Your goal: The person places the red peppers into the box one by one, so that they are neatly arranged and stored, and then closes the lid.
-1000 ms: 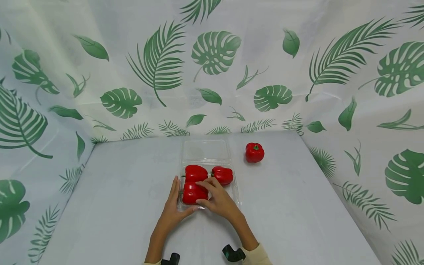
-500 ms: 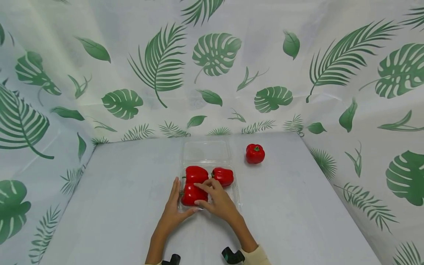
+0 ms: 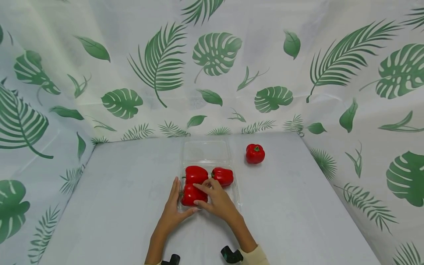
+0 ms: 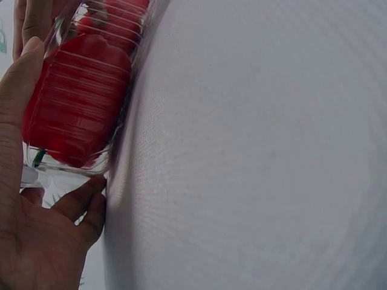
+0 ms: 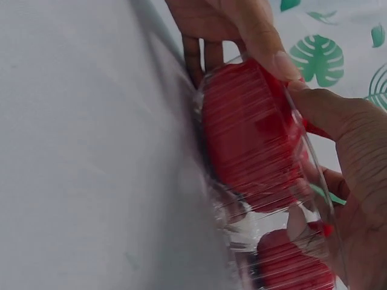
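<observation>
The left grip (image 3: 175,211) is spread wide, straight fingers against a clear, ribbed plastic clamshell box (image 3: 232,193), thumb at its near edge. Inside at near left, a glossy, lobed red bell pepper (image 3: 191,195) lies on its side, its right end pinched between the bent thumb and fingers of the right grip (image 3: 218,201), which arches in from the right.

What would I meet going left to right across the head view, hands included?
The person's left hand → the near glossy red bell pepper, in the clear plastic container → the person's right hand → the lone red bell pepper, stem up on the white table.
</observation>
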Available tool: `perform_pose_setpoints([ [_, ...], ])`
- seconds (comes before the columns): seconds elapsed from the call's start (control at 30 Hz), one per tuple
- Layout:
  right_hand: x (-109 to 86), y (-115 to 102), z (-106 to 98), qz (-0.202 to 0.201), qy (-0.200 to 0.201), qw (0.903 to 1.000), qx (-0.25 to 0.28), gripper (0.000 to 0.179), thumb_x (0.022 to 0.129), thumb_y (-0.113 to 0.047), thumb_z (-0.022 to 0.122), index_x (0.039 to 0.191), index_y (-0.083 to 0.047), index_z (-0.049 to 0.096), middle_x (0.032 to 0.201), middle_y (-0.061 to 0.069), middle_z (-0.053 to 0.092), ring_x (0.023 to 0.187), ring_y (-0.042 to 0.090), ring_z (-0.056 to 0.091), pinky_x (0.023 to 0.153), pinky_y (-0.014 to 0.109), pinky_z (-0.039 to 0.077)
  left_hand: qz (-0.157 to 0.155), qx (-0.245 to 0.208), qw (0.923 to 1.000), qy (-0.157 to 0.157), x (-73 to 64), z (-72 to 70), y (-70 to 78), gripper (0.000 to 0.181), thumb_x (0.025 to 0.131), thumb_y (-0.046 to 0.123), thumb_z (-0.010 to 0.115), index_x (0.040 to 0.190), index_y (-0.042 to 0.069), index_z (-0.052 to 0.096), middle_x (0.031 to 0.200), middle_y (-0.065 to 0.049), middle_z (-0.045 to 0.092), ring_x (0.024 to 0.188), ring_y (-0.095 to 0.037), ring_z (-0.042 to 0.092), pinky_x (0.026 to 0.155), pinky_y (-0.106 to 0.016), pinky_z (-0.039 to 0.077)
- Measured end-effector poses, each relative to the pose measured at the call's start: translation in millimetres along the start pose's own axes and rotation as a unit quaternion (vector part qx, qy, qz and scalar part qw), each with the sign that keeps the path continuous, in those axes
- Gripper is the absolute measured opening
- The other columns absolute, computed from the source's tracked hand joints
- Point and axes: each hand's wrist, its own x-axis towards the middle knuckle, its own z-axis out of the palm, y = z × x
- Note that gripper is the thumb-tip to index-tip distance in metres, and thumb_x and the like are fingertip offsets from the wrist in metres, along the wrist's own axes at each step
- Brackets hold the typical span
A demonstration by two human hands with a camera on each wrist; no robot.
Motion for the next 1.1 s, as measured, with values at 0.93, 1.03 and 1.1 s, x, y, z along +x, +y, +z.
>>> perform_pose_setpoints([
  [0.93, -1.2, 1.1, -1.9, 0.021, -0.014, 0.9989, 0.040, 0.059, 0.081, -0.040, 0.078, 0.133, -0.022, 0.060, 0.118, 0.005, 0.055, 0.112, 0.019, 0.054, 0.096, 0.041, 0.055, 0.006, 0.000, 1.0000, 0.004, 0.9, 0.1, 0.1, 0.114, 0.073, 0.054, 0.079, 0.158, 0.020, 0.012, 0.166, 0.003, 0.006, 0.152, -0.031, 0.016, 0.112, -0.053, 0.031],
  [1.03, -1.1, 1.2, -2.5, 0.021, -0.016, 0.9988, 0.040, 0.059, 0.080, -0.040, 0.079, 0.133, -0.022, 0.060, 0.118, 0.005, 0.055, 0.112, 0.018, 0.053, 0.096, 0.040, 0.055, 0.005, -0.001, 1.0000, 0.003, 0.8, 0.3, 0.1, 0.114, 0.073, 0.055, 0.079, 0.158, 0.020, 0.012, 0.166, 0.004, 0.006, 0.152, -0.031, 0.015, 0.112, -0.053, 0.030],
  [1.1, -1.4, 1.9, -2.1, 0.021, -0.017, 0.9989, 0.038, 0.059, 0.080, -0.040, 0.079, 0.133, -0.022, 0.060, 0.118, 0.005, 0.055, 0.112, 0.017, 0.053, 0.096, 0.040, 0.055, 0.003, -0.001, 1.0000, 0.002, 0.7, 0.5, 0.0, 0.114, 0.073, 0.055, 0.079, 0.158, 0.021, 0.012, 0.166, 0.004, 0.006, 0.152, -0.031, 0.016, 0.112, -0.053, 0.031],
])
